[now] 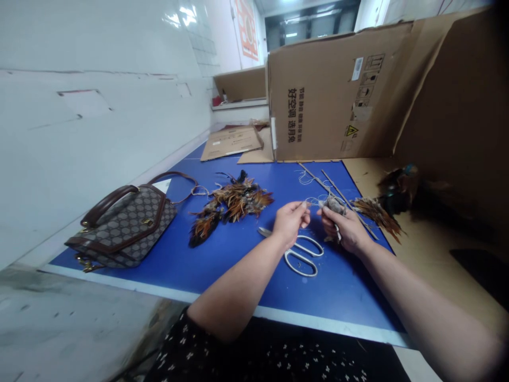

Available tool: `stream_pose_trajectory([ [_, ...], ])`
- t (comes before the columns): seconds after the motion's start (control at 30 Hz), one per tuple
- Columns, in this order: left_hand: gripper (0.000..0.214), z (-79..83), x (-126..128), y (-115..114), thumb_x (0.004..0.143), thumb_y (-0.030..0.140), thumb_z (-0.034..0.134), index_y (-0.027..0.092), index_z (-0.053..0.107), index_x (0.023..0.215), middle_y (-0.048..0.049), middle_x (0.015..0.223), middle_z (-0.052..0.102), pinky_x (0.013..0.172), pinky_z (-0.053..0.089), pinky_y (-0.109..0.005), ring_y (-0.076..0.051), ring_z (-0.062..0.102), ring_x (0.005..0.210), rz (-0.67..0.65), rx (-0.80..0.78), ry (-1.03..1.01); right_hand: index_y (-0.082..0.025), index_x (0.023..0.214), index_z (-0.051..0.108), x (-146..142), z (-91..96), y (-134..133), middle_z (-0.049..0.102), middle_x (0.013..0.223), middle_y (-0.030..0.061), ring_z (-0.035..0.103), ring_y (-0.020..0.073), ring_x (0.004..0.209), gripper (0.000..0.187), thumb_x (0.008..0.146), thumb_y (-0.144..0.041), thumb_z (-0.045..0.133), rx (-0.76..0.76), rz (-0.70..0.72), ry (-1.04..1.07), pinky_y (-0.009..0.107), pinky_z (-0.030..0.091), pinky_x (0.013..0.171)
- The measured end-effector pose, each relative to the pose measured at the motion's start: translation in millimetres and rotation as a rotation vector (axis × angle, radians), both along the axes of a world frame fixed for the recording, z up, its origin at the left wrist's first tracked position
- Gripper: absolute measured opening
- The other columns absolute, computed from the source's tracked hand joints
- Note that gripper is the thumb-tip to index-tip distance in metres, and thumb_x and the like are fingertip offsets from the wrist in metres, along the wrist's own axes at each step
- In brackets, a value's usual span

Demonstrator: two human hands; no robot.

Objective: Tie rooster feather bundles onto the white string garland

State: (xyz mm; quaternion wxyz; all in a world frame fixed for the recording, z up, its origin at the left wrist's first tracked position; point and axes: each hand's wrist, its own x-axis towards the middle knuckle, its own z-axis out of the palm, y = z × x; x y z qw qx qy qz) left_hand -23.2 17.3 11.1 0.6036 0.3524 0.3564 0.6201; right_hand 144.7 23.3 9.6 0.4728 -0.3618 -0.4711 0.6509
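Observation:
My left hand (289, 222) pinches a thin white thread (314, 201) above the blue table (222, 260). My right hand (345, 227) is closed on a small grey feather bundle (333, 203) that the thread runs to. The two hands are a few centimetres apart. White-handled scissors (303, 255) lie on the table just under my left wrist. A pile of orange, brown and black feathers (233, 204) lies to the left of my hands.
A patterned brown handbag (123, 225) sits at the table's left near the white wall. Thin sticks (338, 193) and more feathers (377, 215) lie right of my hands. Large cardboard boxes (330, 93) stand behind and to the right.

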Motion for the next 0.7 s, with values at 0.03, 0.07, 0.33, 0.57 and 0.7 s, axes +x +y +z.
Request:
stream_pose_trajectory([
  [0.03, 0.043, -1.8, 1.4, -0.4, 0.075, 0.046, 0.086, 0.009, 0.069, 0.089, -0.0019, 0.068, 0.060, 0.048, 0.029, -0.023, -0.007, 0.050, 0.052, -0.034, 0.003, 0.030, -0.017, 0.092, 0.068, -0.7, 0.1, -1.1, 0.046, 0.057, -0.0054, 0.036, 0.0070, 0.046, 0.043, 0.077, -0.053, 0.087, 0.001, 0.016, -0.012, 0.022, 0.025, 0.043],
  [0.07, 0.044, -3.3, 2.8, -1.1, 0.075, 0.047, 0.086, 0.009, 0.069, 0.087, -0.0023, 0.067, 0.060, 0.048, 0.028, -0.023, -0.007, 0.050, 0.053, -0.063, 0.012, 0.052, -0.017, 0.090, 0.068, -1.8, 0.1, -2.3, 0.047, 0.058, -0.0051, 0.036, 0.0069, 0.046, 0.044, 0.076, -0.054, 0.087, 0.004, 0.024, -0.029, 0.022, 0.025, 0.043],
  [0.33, 0.045, -1.7, 3.8, -7.2, 0.070, 0.049, 0.088, 0.009, 0.077, 0.087, -0.0025, 0.068, 0.060, 0.049, 0.025, -0.022, -0.005, 0.045, 0.055, -0.114, 0.039, 0.111, -0.018, 0.083, 0.063, -7.9, 1.7, -7.6, 0.047, 0.057, -0.0063, 0.034, 0.0057, 0.046, 0.047, 0.073, -0.057, 0.088, -0.008, 0.025, -0.088, 0.020, 0.026, 0.041],
  [0.57, 0.049, -3.4, 5.4, -9.5, 0.069, 0.048, 0.089, 0.010, 0.077, 0.097, -0.0001, 0.067, 0.058, 0.050, 0.025, -0.021, -0.005, 0.044, 0.055, -0.113, 0.011, 0.107, -0.018, 0.083, 0.064, -8.5, -2.2, -7.6, 0.049, 0.056, -0.0057, 0.036, 0.0063, 0.045, 0.046, 0.075, -0.057, 0.086, 0.010, 0.033, -0.130, 0.021, 0.028, 0.041],
  [0.7, 0.046, -0.5, 0.8, -6.4, 0.072, 0.048, 0.088, 0.011, 0.073, 0.097, 0.0011, 0.066, 0.057, 0.047, 0.021, -0.019, -0.005, 0.042, 0.053, -0.075, 0.013, 0.016, -0.017, 0.086, 0.066, -5.1, -2.2, -4.1, 0.048, 0.056, -0.0058, 0.036, 0.0062, 0.045, 0.045, 0.075, -0.056, 0.086, -0.040, 0.051, -0.099, 0.020, 0.027, 0.041],
])
